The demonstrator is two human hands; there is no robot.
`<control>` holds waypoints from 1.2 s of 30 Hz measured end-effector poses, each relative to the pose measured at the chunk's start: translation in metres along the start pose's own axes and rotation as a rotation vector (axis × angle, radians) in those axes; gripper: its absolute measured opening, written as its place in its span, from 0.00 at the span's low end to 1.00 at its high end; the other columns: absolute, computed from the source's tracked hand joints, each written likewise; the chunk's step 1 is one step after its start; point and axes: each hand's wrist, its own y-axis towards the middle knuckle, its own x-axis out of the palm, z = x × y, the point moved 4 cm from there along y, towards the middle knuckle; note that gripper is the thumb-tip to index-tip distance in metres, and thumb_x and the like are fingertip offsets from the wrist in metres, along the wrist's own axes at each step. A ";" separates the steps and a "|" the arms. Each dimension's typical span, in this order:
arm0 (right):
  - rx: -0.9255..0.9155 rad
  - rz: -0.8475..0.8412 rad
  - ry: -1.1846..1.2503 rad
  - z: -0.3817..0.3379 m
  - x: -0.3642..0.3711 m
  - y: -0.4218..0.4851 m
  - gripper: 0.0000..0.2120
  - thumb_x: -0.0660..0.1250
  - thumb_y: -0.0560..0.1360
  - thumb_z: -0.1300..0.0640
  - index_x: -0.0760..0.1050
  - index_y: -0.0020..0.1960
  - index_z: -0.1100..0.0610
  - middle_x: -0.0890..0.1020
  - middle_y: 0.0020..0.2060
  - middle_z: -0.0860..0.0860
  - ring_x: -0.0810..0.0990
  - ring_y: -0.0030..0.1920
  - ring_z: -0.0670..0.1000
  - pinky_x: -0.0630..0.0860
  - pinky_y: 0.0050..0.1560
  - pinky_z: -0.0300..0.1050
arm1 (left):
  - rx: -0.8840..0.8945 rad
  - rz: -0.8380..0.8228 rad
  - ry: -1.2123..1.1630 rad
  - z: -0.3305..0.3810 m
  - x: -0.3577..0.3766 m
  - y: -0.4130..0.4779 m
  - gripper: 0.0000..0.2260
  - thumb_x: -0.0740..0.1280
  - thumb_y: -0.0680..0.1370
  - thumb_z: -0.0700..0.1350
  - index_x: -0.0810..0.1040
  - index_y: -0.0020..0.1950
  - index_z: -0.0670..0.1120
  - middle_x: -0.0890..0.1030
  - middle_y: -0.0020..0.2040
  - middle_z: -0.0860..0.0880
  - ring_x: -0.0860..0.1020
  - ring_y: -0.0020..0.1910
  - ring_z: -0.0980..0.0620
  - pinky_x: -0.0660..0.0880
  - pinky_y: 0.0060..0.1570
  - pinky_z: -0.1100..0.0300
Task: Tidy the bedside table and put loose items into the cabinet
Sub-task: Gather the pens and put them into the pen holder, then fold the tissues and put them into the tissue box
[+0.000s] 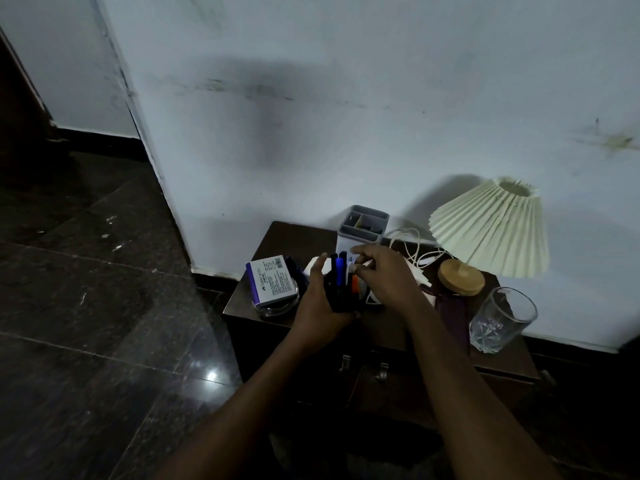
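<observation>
Left hand wraps the black mesh pen cup from its left side, mid dark brown tabletop, close to the front edge. Right hand is over the cup's mouth, thumb and fingertips pinched on a thin white-tipped item. It's probably a pen, but too small to be sure.

Blue and black pens stand in the cup, long axis upright, tipped slightly toward the wall.

My read: it's going into the cup, gathering loose bits before stowing.

Key relation: the dark cabinet doors with metal handles sit straight below both hands, under the front edge, and look closed. Left is committed to the cup. Right is nearer the handles and frees first, so it should do the opening.

Not yet stowed: white-and-purple cardboard box at the front-left corner, clear glass tumbler at front-right.
</observation>
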 end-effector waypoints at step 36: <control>0.068 0.229 0.271 0.047 0.107 -0.050 0.16 0.70 0.77 0.67 0.81 0.49 0.44 0.84 0.42 0.40 0.82 0.48 0.39 0.74 0.46 0.28 | -0.241 0.005 -0.014 -0.040 -0.132 0.178 0.59 0.78 0.68 0.26 0.43 0.85 0.52 0.72 0.74 0.37 0.75 0.69 0.39 0.76 0.68 0.42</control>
